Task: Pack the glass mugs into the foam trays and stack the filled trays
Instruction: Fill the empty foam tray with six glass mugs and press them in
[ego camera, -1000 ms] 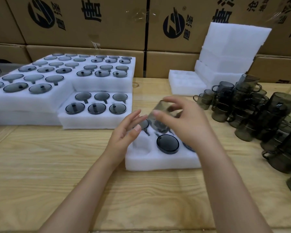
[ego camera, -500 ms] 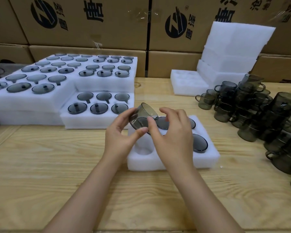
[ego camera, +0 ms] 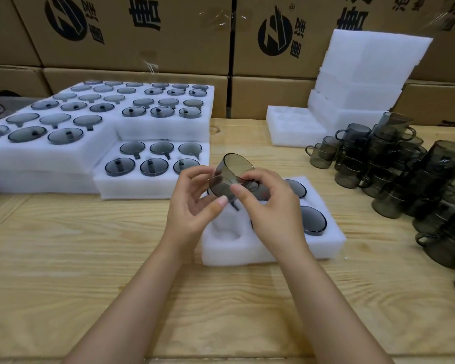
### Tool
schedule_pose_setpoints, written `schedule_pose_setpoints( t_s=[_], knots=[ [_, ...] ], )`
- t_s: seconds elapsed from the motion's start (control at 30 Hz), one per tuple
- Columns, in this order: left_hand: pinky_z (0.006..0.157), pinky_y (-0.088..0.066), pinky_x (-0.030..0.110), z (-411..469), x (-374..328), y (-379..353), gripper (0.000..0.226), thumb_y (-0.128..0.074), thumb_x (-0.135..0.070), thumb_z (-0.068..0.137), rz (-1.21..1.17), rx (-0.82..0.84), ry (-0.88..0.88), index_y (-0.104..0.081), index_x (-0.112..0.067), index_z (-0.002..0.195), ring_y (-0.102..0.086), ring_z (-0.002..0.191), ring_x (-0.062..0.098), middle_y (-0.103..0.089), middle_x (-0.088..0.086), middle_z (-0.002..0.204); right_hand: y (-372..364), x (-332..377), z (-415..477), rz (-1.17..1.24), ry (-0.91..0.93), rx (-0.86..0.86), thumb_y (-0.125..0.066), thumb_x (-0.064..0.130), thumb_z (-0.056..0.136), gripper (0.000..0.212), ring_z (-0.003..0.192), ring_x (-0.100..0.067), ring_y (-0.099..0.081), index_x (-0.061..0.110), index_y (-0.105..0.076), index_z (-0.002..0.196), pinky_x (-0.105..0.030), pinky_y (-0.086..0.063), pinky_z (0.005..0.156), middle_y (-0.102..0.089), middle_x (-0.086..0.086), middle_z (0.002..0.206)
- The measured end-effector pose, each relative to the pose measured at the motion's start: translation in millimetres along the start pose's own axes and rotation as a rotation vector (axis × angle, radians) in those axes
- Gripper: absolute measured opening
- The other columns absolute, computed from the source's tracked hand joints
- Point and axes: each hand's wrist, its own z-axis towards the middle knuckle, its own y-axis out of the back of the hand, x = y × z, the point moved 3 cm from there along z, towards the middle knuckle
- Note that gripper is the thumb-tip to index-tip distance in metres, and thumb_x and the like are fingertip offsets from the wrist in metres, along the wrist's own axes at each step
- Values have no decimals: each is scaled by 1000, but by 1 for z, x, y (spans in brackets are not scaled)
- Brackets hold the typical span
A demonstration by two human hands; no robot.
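Holding the glass mug tilted at the centre of the frame, the left hand and right hand both pinched its sides just above the foam tray. An empty pocket waited at the tray's left end, so the smart play looked like levelling the mug, aligning its handle, and pressing down gently.

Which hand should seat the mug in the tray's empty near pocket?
Right, likely: right hand pinches the smoky grey glass mug from above the white foam tray; left hand steadies its side.
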Motion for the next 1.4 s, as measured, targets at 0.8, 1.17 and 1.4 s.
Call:
schedule_pose_setpoints(
  t_s=[0.8, 1.17, 1.4],
  knots=[
    [98, -41, 26, 6, -1, 11, 35, -59, -20, 77, 109, -116, 46, -61, -24, 112, -55, 115, 6, -61, -3, 120, 1, -7, 2, 158, -59, 428, -72, 17, 78, 44, 105, -8, -58, 37, -58, 114, -38, -46, 99, -58, 10, 118],
    [86, -48, 18, 8, 22, 19, 16, -58, -12, 81, 119, 32, 98, -72, -18, 86, -66, 102, 7, -75, -7, 88, -9, -2, -6, -226, 91, 616, -70, 13, 80, 55, 123, 5, -41, 36, -53, 127, -24, -36, 104, -46, 25, 133],
    [89, -44, 17, 10, 18, 17, 31, -46, -17, 85, 73, -41, 115, -66, -7, 106, -63, 106, 8, -71, 1, 104, -9, 0, -8, -338, 104, 580, -62, 46, 84, 48, 133, 6, -29, 36, -51, 130, -33, -11, 118, -45, 21, 139]
  ],
)
